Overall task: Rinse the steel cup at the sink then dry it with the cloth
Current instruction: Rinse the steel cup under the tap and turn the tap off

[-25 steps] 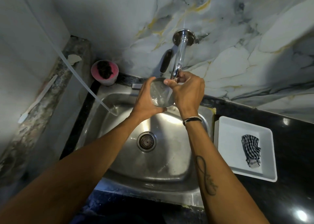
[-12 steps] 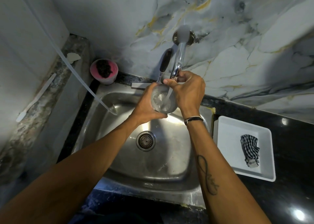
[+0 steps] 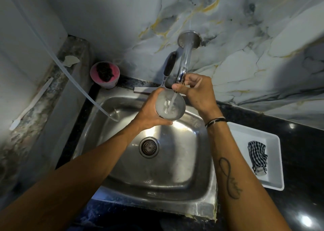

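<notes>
My left hand point(image 3: 150, 112) grips the steel cup point(image 3: 170, 106) from its left side and holds it upright over the steel sink point(image 3: 177, 162), right under the wall tap point(image 3: 184, 62). A stream of water falls from the spout into the cup, which is partly filled. My right hand point(image 3: 194, 90) is closed around the tap's lower end, just above and right of the cup. The checked black-and-white cloth point(image 3: 257, 158) lies crumpled in a white tray point(image 3: 273, 183) on the dark counter to the right of the sink.
A pink bowl point(image 3: 105, 75) with a dark scrubber stands at the sink's back-left corner. A clear hose point(image 3: 73, 83) hangs down into the basin from the left. A black-handled squeegee point(image 3: 169, 65) leans on the marble wall. A white toothbrush point(image 3: 31, 102) lies on the left ledge.
Water has started flowing from the tap and now fills the cup. The cup has dropped slightly lower under the spout; both hands keep their grips.
</notes>
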Demonstrator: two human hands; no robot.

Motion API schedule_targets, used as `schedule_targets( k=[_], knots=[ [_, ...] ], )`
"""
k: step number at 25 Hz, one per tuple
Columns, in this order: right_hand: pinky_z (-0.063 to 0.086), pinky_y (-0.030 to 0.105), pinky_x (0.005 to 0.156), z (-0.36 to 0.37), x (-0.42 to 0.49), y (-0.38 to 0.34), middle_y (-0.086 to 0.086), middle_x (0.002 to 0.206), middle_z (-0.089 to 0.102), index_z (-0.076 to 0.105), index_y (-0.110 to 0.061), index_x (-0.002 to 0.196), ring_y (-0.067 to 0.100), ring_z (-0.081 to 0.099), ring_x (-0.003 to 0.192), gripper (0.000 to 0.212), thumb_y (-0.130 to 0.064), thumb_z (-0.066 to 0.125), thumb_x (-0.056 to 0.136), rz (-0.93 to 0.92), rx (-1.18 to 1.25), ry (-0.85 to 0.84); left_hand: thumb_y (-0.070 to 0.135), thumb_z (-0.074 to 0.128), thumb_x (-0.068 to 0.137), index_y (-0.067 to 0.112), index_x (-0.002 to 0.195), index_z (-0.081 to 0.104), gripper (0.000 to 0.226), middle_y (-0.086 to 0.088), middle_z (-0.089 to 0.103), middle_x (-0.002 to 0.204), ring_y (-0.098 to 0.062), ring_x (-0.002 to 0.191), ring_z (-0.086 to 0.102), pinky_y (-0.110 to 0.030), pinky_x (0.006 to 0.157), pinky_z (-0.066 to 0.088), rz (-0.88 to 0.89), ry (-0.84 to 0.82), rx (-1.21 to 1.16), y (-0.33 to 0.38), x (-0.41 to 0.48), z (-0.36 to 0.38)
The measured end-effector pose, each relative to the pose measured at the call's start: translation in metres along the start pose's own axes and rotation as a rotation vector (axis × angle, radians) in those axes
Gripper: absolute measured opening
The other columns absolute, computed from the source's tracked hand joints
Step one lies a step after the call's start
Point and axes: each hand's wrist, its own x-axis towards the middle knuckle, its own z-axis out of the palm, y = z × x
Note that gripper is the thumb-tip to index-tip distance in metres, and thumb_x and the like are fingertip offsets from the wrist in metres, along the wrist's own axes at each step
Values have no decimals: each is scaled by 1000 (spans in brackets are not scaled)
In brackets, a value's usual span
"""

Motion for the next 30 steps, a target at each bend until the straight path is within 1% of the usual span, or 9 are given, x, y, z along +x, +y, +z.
schedule_targets(
  k=[2, 5, 8, 13, 16, 19, 21, 25, 30],
  knots=[
    [65, 57, 92, -12, 7, 4, 35, 107, 77, 75, 10, 108, 26, 74, 91, 25, -5, 83, 90, -23, 129, -191, 30, 108, 51, 55, 151, 39, 124, 33, 49, 146, 2, 137, 53, -17, 110, 48, -5, 2, 2, -5, -2, 3],
    [62, 30, 99, -18, 12, 10, 22, 120, 79, 72, 4, 128, 20, 80, 106, 32, 1, 73, 96, -45, 188, -292, 25, 109, 54, 32, 158, 40, 126, 6, 49, 157, -15, 144, 51, -30, 112, 50, 5, -15, 27, -14, -10, -2],
    [59, 31, 108, -14, 12, 15, 24, 125, 79, 71, 2, 131, 24, 79, 114, 33, -3, 73, 98, -70, 194, -286, 28, 106, 53, 37, 154, 42, 120, 10, 51, 152, -10, 139, 53, -25, 108, 46, 11, 3, 114, -12, -27, -12],
    [57, 33, 111, -2, -3, 16, 33, 127, 74, 69, 9, 132, 28, 74, 112, 31, -1, 67, 102, -92, 263, -188, 18, 103, 64, 18, 170, 30, 129, -9, 34, 174, -33, 160, 36, -52, 125, 45, 63, -81, 582, -8, -49, -30],
    [60, 22, 101, 2, -12, 11, 36, 129, 72, 66, 14, 132, 28, 73, 112, 31, 1, 64, 104, -91, 278, -145, 0, 87, 78, 3, 172, 26, 112, -19, 25, 181, -38, 168, 21, -48, 127, 44, 331, -232, 1050, -5, -59, -45],
    [61, 17, 94, 3, -19, 4, 37, 129, 72, 65, 16, 132, 28, 71, 112, 31, 0, 63, 105, -96, 264, -124, -12, 53, 87, -9, 166, 29, 84, -29, 39, 171, -49, 160, 34, -55, 133, 33, 784, -304, 1498, -5, -63, -59],
    [60, 17, 94, 4, -22, 1, 35, 128, 72, 65, 16, 132, 28, 70, 112, 31, 0, 61, 106, -87, 261, -118, -10, 49, 98, -10, 164, 32, 68, -28, 47, 166, -49, 155, 44, -53, 130, 36, 1006, -338, 1693, -2, -61, -64],
    [58, 17, 95, 4, -25, -1, 32, 132, 72, 65, 15, 133, 25, 70, 113, 32, -2, 60, 107, -65, 250, -118, 4, 60, 111, 3, 149, 61, 39, -16, 67, 153, -35, 144, 62, -40, 117, 53, 1220, -277, 1759, 7, -59, -63],
    [57, 20, 96, 5, -26, -2, 30, 133, 73, 66, 12, 133, 37, 72, 125, 33, -7, 62, 106, -30, 226, -120, 1, 58, 110, 5, 146, 67, 37, -16, 70, 149, -36, 141, 65, -42, 116, 55, 1269, -133, 1701, 20, -60, -57]
  ],
)
